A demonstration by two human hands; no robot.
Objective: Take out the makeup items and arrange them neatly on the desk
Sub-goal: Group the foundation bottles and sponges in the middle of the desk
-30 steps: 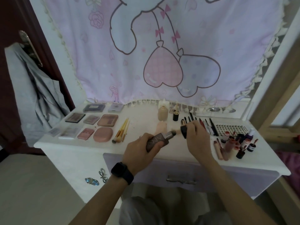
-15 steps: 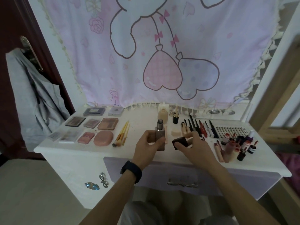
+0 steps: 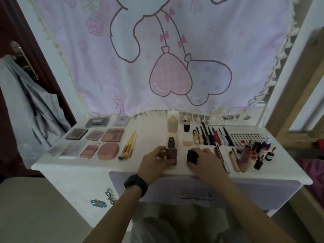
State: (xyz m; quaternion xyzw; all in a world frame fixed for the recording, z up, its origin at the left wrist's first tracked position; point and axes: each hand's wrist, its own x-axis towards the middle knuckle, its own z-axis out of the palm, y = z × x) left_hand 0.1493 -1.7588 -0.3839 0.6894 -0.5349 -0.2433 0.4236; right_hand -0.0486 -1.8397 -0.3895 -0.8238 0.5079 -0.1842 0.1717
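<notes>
Left hand (image 3: 154, 160) grips the upright brown bottle (image 3: 171, 155) (uncapped); right hand (image 3: 207, 163) pinches the black cap (image 3: 191, 156).

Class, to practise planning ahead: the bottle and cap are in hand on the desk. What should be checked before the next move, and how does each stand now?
1. Brown bottle upright on the desk: ok.
2. Left hand grips the bottle: ok.
3. Bottle capped: not ok; right hand holds the black cap beside it.
4. Bare desk between the yellow brushes and the bottle: ok.
5. Cap resting flat on the desk: cannot tell.
</notes>
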